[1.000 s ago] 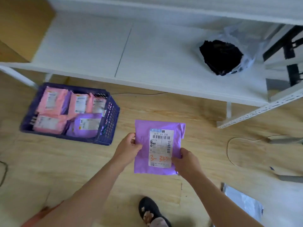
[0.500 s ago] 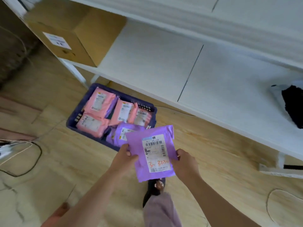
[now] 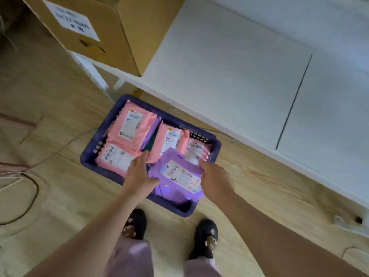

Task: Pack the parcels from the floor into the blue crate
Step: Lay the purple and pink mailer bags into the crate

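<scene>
The blue crate [image 3: 93, 150] stands on the wooden floor just in front of my feet, half under a white shelf. Several pink parcels [image 3: 130, 126] with white labels lie flat inside it. A purple parcel [image 3: 179, 172] with a barcode label and orange writing sits over the crate's near right corner, on top of another purple parcel. My left hand [image 3: 139, 174] grips its left edge and my right hand [image 3: 214, 178] grips its right edge.
A low white shelf board [image 3: 239, 76] overhangs the crate's far side, with a brown cardboard box [image 3: 95, 31] on its left end. Cables [image 3: 26, 192] trail over the floor at the left. My two dark slippers [image 3: 206, 236] stand right behind the crate.
I have stepped up to the crate. Both hands have carried the purple parcel from mid-air down over the crate's near right corner.
</scene>
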Motion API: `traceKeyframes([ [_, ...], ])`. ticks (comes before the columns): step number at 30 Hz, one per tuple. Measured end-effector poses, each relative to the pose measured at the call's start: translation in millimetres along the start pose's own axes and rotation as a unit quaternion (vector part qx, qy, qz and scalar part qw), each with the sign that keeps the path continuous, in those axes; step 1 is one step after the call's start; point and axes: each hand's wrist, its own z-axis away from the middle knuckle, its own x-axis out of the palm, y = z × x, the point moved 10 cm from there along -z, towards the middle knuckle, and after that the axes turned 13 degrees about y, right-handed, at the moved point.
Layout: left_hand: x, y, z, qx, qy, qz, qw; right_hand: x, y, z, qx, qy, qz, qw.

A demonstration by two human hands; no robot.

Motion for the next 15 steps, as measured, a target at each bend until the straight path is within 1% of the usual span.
traceKeyframes([
  [2,7.7,2.8,-24.6,0.051,-0.044,-0.014,0.998,12.4,-12.0,-17.5,-0.007,0.000,0.018,1.000],
  [5,33.0,-9.3,-52.6,0.051,-0.141,-0.044,0.988,42.2,-24.1,-45.5,0.008,-0.009,0.048,0.999],
  [6,39.4,-15.9,-61.7,0.054,-0.147,-0.067,0.985,55.1,-24.7,-54.2,0.017,-0.017,0.054,0.998],
  [9,57.8,-39.2,-90.2,0.080,-0.131,-0.121,0.981,90.3,-19.2,-72.3,0.055,-0.029,0.048,0.997],
  [12,83.9,-69.1,-110.8,0.090,-0.123,-0.137,0.979,122.8,-12.6,-77.6,0.097,-0.020,0.018,0.995],
  [15,103.4,-87.6,-122.8,0.085,-0.109,-0.151,0.979,160.1,-11.5,-72.9,0.091,-0.033,0.026,0.995],
])
